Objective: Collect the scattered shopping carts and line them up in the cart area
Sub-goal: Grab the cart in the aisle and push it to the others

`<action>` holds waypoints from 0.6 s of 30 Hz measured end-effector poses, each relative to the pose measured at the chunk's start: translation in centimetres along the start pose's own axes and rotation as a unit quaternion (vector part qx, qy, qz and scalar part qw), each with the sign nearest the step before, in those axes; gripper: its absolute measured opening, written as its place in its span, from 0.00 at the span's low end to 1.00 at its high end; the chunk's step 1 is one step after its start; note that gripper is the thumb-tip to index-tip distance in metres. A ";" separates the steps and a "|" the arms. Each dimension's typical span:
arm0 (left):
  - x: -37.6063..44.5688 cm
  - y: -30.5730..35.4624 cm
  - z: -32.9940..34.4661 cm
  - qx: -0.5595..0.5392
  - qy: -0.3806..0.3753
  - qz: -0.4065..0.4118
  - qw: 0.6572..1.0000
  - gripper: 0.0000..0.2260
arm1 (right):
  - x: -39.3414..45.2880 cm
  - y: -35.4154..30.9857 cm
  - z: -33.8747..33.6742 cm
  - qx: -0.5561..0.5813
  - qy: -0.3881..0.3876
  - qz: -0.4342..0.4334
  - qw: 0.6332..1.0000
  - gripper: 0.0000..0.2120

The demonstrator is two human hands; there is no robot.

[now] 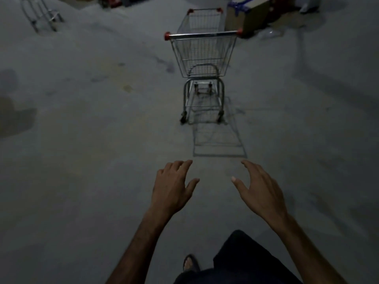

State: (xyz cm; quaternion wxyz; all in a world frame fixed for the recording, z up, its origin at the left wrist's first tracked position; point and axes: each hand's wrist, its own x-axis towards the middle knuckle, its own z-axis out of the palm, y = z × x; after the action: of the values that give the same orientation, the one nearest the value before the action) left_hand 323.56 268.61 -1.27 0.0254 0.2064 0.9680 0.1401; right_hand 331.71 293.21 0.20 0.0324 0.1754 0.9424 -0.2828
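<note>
A silver wire shopping cart with red corner caps stands upright on the concrete floor ahead of me, its handle bar facing me. My left hand and my right hand are stretched out in front of me with fingers spread, well short of the handle. Both hands hold nothing. At the far upper left, part of another metal cart frame shows, cut off by the picture's edge.
Cardboard boxes sit just behind and to the right of the cart. More clutter lies along the top edge. The cart's shadow falls on the dim grey floor towards me. My foot in a sandal is at the bottom.
</note>
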 end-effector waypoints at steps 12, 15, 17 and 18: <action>16.6 2.8 2.8 0.014 -0.018 0.024 0.999 0.27 | 16.1 3.8 -2.5 0.029 -0.001 0.017 0.999 0.29; 20.8 3.4 2.4 0.005 -0.004 0.001 1.000 0.27 | 21.2 4.0 -4.0 0.031 -0.010 0.004 0.999 0.30; 23.3 3.6 2.4 0.006 0.005 -0.013 1.000 0.27 | 24.8 4.0 -4.8 0.023 -0.016 -0.015 0.999 0.30; 24.5 3.5 2.5 0.003 0.007 -0.022 1.000 0.27 | 26.6 3.8 -5.3 0.013 -0.020 -0.022 0.999 0.30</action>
State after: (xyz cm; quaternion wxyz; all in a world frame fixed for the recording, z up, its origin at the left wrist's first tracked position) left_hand 302.84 282.32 -2.44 0.0209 0.1846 0.9729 0.1377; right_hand 308.37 307.38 -1.63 0.0424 0.1494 0.9415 -0.2990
